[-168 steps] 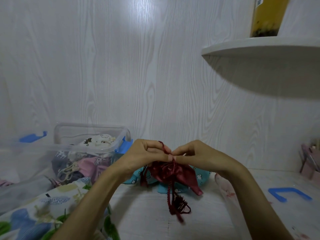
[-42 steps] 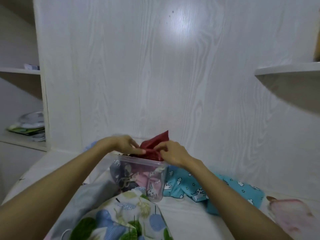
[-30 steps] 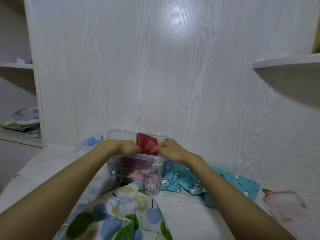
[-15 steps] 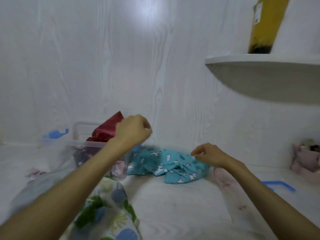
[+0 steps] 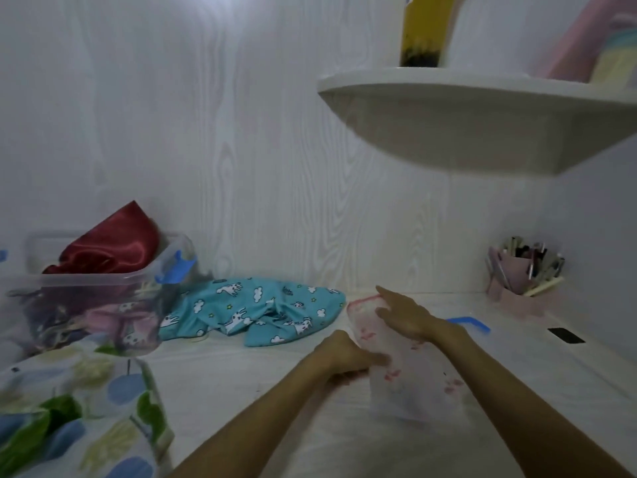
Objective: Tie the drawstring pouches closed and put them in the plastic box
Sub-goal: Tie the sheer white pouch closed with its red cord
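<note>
The clear plastic box [image 5: 103, 277] with blue clips stands at the left, holding several pouches; a dark red satin pouch [image 5: 113, 241] sticks out of its top. A white pouch with pink print [image 5: 410, 367] lies flat on the white surface at the centre right. My right hand [image 5: 406, 313] rests on its upper part with fingers straight. My left hand [image 5: 344, 355] grips the pouch's left edge, fingers curled at the fabric. A teal pouch with a white animal print [image 5: 255, 307] lies between the box and the white pouch.
A leaf-patterned cloth [image 5: 76, 408] covers the lower left. A blue clip piece [image 5: 468, 322] and a dark small object [image 5: 565, 334] lie at the right, near a pink holder of pens [image 5: 524, 274]. A white shelf [image 5: 482, 108] juts out above, carrying a yellow bottle [image 5: 425, 29].
The red pouch went from both hands into the box and was let go. Both hands then moved right, to the white pink-printed pouch. The view swung right.
</note>
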`<state>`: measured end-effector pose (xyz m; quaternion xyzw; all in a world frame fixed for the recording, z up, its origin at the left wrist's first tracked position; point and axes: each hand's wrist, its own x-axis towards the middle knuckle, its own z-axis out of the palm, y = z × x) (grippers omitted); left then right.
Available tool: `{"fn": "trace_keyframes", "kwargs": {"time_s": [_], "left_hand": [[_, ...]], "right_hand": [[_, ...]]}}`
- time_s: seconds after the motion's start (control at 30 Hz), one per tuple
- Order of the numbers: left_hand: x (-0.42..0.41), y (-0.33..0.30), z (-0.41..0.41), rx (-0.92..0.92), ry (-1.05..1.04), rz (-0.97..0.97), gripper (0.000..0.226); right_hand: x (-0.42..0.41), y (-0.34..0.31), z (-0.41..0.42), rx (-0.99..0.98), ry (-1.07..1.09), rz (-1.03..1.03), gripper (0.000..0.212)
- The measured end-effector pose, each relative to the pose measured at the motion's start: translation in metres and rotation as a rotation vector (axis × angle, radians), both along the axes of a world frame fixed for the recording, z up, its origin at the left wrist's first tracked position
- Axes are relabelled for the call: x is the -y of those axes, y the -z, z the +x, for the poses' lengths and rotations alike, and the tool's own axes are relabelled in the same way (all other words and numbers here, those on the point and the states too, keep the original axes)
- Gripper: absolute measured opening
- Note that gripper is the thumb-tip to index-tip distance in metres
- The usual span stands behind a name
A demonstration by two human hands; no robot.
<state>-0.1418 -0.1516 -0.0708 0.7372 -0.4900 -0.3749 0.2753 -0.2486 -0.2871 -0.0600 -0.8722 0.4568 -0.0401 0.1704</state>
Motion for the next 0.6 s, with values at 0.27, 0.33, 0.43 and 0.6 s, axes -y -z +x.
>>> {"fn": "trace_keyframes", "kwargs": {"time_s": [0.27,0.33,0.43,0.6], "left_hand": [[-0.019,-0.032,0.043,0.011,-0.014,0.000,0.007],[-0.032,-0.047,0.063,0.049,0.001,0.008,0.006],[-0.052,-0.067,0.092,0.123,0.012,0.027,0.011],[-0.086,-0.058,0.127,0.108,-0.028,-0.186,0.023]], "right_hand": [[-0.008,-0.041,-0.001,0.328,-0.098,-0.019,0.020],[-0.026,-0.064,-0.002,0.485,-0.194,0.136,0.016],[-0.058,-0.085,0.004,0.563,-0.317,0.268,0.019],[-0.087,-0.072,0.032,0.665,-0.287,0.255,0.053]]}}
